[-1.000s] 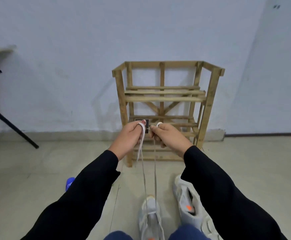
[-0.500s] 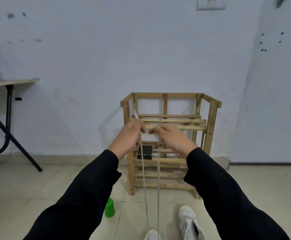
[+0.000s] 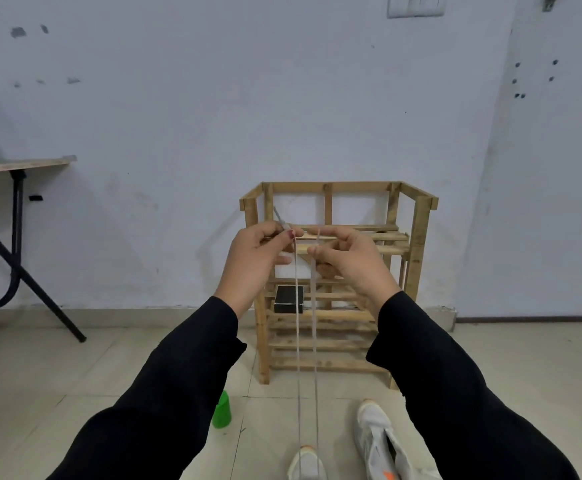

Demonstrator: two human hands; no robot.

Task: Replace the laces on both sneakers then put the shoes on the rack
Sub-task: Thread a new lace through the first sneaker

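Tiled floor (image 3: pixel 40 375); left hand (image 3: pixel 251 261), right hand (image 3: pixel 351 265) each pinch-tight on lace (image 3: pixel 298 341); sneaker (image 3: pixel 306 462) cropped.

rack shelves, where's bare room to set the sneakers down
The rack's bottom shelf shows bare; the middle shelf is bare right of the black box. Crowded in front: left hand and right hand hold taut lace strands down to a sneaker.

The left sleeve (image 3: pixel 165 393) and right sleeve (image 3: pixel 455 393) are long, plain black (matte cloth, slightly loose), each ending in a simple cuff at the wrist. The thumbnail (image 3: pixel 291 233) of the left grip (image 3: pixel 251 261) seems painted dark red.
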